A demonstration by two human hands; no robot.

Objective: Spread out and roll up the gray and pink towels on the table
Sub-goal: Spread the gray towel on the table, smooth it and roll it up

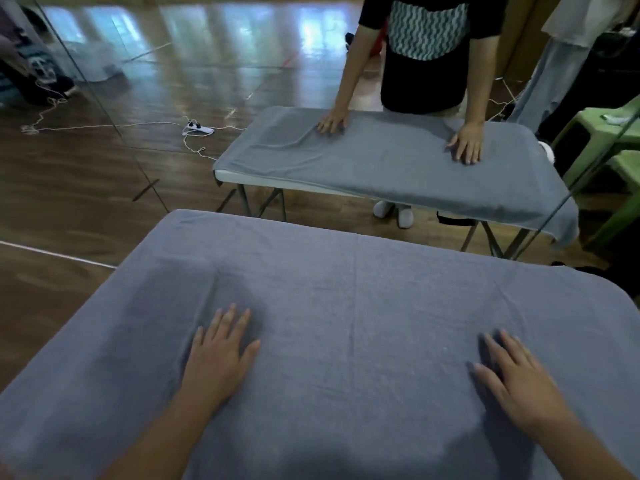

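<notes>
The gray towel [346, 306] lies spread flat, covering the table, with the left hand [216, 355] and right hand [516, 379] pressed palm-down, fingers [239, 323] apart, probably smoothing creases before rolling; no pink towel shows.

Near table, top wholly covered by one gray towel [346, 289] spread flat, faint creases, edges draping over left and far sides.

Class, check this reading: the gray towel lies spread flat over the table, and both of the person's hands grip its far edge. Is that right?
Not quite. The head view shows the left hand and right hand resting flat, palms down, on the middle of the gray towel, not gripping its far edge. The towel is indeed spread flat.
</notes>
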